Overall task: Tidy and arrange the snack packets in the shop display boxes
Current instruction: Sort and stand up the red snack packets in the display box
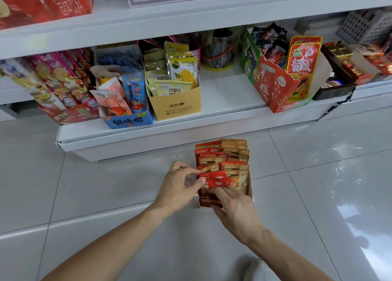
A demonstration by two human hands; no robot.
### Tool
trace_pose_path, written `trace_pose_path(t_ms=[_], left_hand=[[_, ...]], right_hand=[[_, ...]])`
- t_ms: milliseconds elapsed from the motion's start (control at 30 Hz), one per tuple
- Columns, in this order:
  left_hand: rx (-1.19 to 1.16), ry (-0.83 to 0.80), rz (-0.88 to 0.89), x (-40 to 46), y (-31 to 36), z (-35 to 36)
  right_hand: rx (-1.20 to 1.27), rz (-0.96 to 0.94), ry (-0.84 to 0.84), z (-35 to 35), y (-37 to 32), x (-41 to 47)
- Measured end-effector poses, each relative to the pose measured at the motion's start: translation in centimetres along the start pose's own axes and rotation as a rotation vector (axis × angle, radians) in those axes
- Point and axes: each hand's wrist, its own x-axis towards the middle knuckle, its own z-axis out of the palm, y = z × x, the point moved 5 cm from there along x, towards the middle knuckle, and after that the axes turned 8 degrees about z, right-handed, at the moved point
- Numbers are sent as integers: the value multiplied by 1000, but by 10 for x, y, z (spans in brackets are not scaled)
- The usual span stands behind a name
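A white display box [250, 188] stands on the floor tiles in front of the shelf, packed with red packets [214, 175] on its left side and brown packets [234, 148] on its right. My left hand [180, 185] pinches the front red packets from the left with thumb and fingertips. My right hand [233, 206] has its fingers tucked behind the front red packets at the box's near end. The box's near wall is mostly hidden by both hands.
On the low white shelf [222, 102] stand a yellow box of yellow packets [178, 107], a blue box [129, 121], pink snack boxes [57, 79], a red-green box [282, 89] and a black tray [335, 89]. A gap lies between the yellow and red-green boxes.
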Motion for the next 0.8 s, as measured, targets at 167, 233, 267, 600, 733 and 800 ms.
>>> trace_pose_path(t_ms=[167,233,267,600,733,800], left_hand=[[94,43,111,5,5,-1],[107,31,122,9,4,0],[111,28,122,11,5,0],[92,-8,81,18,12,4],[83,-31,19,23,9,5],[85,-52,-10,24,8,5]], right_hand=[[157,172,138,-36,21,-3],[188,242,205,-47,42,3],[179,276,228,-51,53,8],[-51,225,24,-35,90,49],[-25,209,38,-40,90,49],[-74,184,30,-39,87,46]])
